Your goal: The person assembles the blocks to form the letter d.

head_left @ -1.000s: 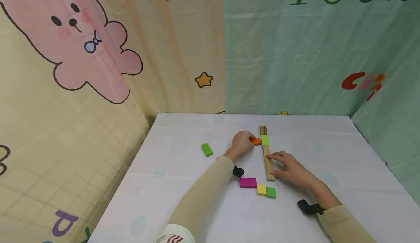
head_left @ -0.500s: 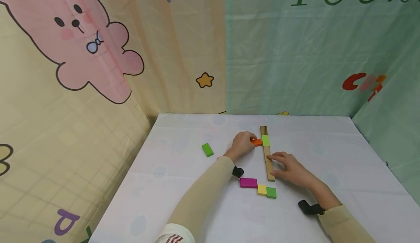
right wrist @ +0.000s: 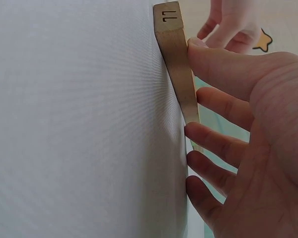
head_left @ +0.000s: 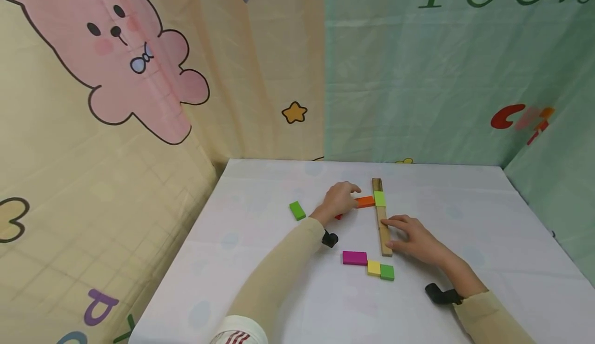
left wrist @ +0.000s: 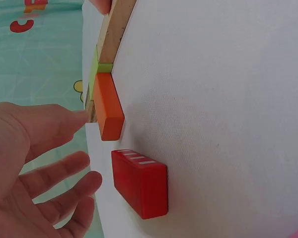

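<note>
A row of plain wooden blocks point(head_left: 384, 230) lies lengthwise on the white table, with a light green block point(head_left: 379, 199) set in it. An orange block point(head_left: 365, 202) extends left from the green one, their ends meeting. My left hand point(head_left: 338, 200) hovers beside the orange block, fingers spread and holding nothing. Below that hand, a red block point(left wrist: 139, 183) with white stripes lies apart from the orange one, mostly hidden in the head view. My right hand point(head_left: 416, 238) rests its thumb and fingertips on the near wooden block, whose end bears dark marks point(right wrist: 169, 16).
Closer to me, a magenta block point(head_left: 355, 258), a yellow block point(head_left: 374, 268) and a green block point(head_left: 387, 272) form a short row. Another green block point(head_left: 297, 210) lies alone left of my left hand. Printed curtains point(head_left: 395, 75) stand behind the table.
My left hand has let go of the orange block and drawn slightly left, its fingers opening. The red block's edge now shows beneath it. My right hand stays on the wood.
</note>
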`<state>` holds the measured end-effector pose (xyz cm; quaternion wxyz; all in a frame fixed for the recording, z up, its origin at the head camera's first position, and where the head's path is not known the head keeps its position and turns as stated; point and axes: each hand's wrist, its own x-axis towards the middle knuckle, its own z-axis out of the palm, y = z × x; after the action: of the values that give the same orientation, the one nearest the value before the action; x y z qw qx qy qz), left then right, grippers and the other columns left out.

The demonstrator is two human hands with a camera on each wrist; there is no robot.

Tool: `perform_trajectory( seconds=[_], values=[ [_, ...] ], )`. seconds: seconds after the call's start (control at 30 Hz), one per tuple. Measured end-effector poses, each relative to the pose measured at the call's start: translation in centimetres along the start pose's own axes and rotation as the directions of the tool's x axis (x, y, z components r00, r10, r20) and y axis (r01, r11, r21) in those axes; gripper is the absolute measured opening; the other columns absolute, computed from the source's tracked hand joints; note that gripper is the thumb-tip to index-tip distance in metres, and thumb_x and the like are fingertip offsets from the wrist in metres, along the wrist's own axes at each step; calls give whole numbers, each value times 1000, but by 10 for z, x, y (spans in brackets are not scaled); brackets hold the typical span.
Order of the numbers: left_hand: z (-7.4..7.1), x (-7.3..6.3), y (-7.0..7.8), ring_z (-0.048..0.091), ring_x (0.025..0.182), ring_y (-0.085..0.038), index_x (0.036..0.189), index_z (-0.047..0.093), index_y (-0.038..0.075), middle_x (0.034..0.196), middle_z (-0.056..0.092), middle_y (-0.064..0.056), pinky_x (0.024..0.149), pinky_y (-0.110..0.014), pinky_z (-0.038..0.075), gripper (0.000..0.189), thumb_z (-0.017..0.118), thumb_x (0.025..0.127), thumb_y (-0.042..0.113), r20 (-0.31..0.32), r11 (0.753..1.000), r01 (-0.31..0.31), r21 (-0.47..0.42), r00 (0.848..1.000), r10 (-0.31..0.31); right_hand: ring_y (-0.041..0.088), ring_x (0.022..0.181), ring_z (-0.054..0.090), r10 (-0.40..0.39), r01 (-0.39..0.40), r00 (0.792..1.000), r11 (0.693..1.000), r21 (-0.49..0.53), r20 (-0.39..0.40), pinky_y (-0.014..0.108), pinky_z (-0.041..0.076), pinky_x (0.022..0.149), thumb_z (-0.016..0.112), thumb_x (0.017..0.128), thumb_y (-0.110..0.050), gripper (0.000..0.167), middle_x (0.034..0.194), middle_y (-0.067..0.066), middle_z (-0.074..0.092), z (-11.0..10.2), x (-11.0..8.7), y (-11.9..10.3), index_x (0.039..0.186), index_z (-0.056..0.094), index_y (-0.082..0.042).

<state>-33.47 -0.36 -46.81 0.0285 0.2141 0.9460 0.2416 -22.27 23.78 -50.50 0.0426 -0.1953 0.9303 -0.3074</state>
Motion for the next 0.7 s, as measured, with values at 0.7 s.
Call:
perform_trajectory(
  seconds=[0.7],
  values=[
    [-17,-22,-24,59,110,-17,133,68,18,127,66,-4,87,-29,50,44,76,91,27,73,997,67,28,995,-69,43,131,37,-7,7,1000,1000,6,-7,67,41,98,76,89,-42,68,145,19,44,3,0,2,147,53,-16]
  ],
)
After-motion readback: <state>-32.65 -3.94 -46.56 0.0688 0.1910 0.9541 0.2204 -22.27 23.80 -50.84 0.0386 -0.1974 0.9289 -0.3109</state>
